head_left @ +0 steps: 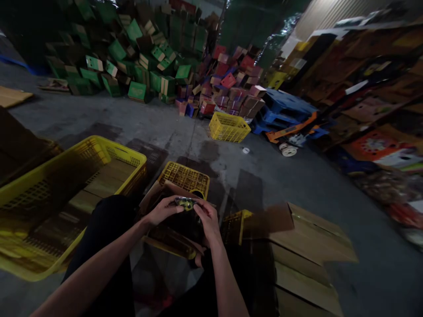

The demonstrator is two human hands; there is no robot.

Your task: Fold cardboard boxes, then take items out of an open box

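My left hand [162, 210] and my right hand [208, 218] meet in front of me, and both pinch a small yellow-green object [185, 203] between the fingertips. What the object is I cannot make out. The hands hover over an upturned yellow crate [185, 178] with brown cardboard [158, 193] lying on it. My dark-clad knee [110, 229] sits just left of my left forearm.
A large yellow crate [49, 193] lined with cardboard stands at my left. Flat cardboard boxes [307, 255] are stacked at my right. Farther off are another yellow crate [228, 127], blue pallets [284, 108], and heaps of green boxes [132, 57] and red boxes [231, 83].
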